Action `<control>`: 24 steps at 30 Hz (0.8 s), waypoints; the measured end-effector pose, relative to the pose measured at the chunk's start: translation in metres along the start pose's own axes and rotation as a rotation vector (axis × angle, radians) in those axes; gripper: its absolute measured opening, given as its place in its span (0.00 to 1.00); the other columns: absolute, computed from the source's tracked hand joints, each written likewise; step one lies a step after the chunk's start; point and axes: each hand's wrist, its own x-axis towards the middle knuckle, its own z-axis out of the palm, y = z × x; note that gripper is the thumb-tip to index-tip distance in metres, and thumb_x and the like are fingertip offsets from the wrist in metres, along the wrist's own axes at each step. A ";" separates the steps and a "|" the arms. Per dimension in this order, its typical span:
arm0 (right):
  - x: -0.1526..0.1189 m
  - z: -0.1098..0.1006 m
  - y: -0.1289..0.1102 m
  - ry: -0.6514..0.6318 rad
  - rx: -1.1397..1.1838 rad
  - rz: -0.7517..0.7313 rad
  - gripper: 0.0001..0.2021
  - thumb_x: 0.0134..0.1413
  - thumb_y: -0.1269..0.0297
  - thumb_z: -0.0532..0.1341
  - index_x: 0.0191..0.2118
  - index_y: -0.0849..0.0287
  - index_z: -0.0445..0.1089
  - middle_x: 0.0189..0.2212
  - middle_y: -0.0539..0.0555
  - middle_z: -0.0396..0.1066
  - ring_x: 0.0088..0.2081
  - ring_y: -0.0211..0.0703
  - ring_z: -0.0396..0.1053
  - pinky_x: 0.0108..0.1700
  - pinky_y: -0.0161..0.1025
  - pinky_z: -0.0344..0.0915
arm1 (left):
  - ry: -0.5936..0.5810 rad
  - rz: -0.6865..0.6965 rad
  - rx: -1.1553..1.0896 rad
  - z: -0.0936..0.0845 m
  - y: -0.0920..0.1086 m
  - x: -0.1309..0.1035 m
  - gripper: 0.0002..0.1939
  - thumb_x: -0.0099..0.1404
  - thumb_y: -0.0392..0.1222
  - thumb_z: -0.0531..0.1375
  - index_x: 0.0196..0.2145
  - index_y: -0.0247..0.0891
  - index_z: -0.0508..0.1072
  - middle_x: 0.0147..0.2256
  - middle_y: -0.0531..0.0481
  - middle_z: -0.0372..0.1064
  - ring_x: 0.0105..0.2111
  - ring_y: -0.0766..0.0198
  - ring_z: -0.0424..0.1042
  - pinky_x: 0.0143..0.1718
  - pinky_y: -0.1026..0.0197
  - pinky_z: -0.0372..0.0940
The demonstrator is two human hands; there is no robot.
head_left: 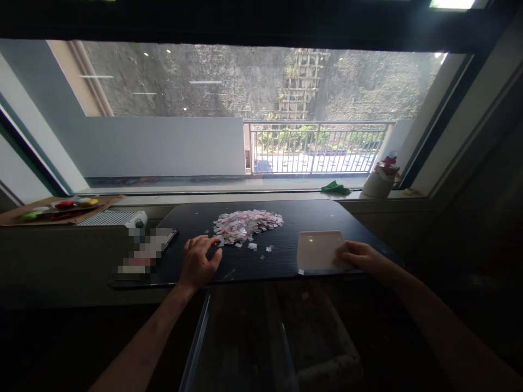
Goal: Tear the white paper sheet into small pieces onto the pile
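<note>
A heap of small white and pinkish paper pieces (247, 224) lies on the dark tabletop (281, 261), with a few loose bits scattered in front of it. My left hand (201, 258) is at the heap's left front side, fingers apart and curved, with nothing visible in it. My right hand (359, 256) grips the right edge of a white, rounded square plate (319, 250) near the table's front edge. One small paper bit lies at the plate's lower left corner. The fingers beneath the plate are hidden.
A pixelated patch (149, 255) covers something at the table's left. Behind it stands a white slatted appliance (114, 219) beside a cardboard sheet with coloured items. A green cloth (335, 188) and a white pot (379, 182) rest on the windowsill. Below the table, a clear-edged container shows dimly.
</note>
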 end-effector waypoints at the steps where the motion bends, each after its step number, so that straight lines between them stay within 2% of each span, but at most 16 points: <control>1: -0.001 0.000 0.000 0.032 -0.001 0.004 0.12 0.31 0.60 0.68 0.26 0.60 0.70 0.24 0.49 0.73 0.27 0.40 0.70 0.30 0.36 0.66 | -0.002 0.001 0.001 0.000 0.000 0.000 0.15 0.57 0.46 0.53 0.39 0.41 0.73 0.35 0.48 0.73 0.47 0.51 0.66 0.54 0.47 0.54; 4: 0.001 0.003 0.003 0.061 0.005 0.033 0.12 0.31 0.60 0.68 0.26 0.59 0.70 0.24 0.49 0.73 0.27 0.39 0.69 0.30 0.36 0.65 | -0.006 0.008 0.002 0.001 -0.002 0.000 0.15 0.57 0.46 0.53 0.39 0.40 0.73 0.35 0.47 0.73 0.47 0.51 0.66 0.53 0.47 0.54; 12: -0.009 -0.001 0.005 -0.028 0.070 0.094 0.14 0.30 0.59 0.69 0.27 0.60 0.71 0.25 0.49 0.74 0.26 0.39 0.70 0.29 0.35 0.66 | 0.008 0.019 0.020 0.001 -0.003 0.000 0.15 0.57 0.47 0.53 0.38 0.40 0.73 0.35 0.47 0.74 0.46 0.50 0.67 0.52 0.46 0.55; 18: -0.004 -0.010 0.016 0.024 0.049 0.032 0.13 0.34 0.60 0.69 0.29 0.59 0.72 0.29 0.51 0.76 0.29 0.40 0.72 0.32 0.34 0.68 | 0.002 0.010 0.001 0.000 -0.001 0.000 0.15 0.57 0.47 0.53 0.39 0.40 0.73 0.35 0.47 0.73 0.47 0.51 0.66 0.53 0.46 0.54; 24: -0.009 -0.013 0.013 -0.056 0.023 0.038 0.14 0.37 0.58 0.68 0.32 0.59 0.74 0.31 0.53 0.77 0.32 0.44 0.74 0.33 0.36 0.69 | -0.002 0.012 0.004 -0.001 -0.001 0.000 0.15 0.57 0.47 0.53 0.38 0.40 0.73 0.35 0.47 0.73 0.47 0.51 0.66 0.53 0.46 0.54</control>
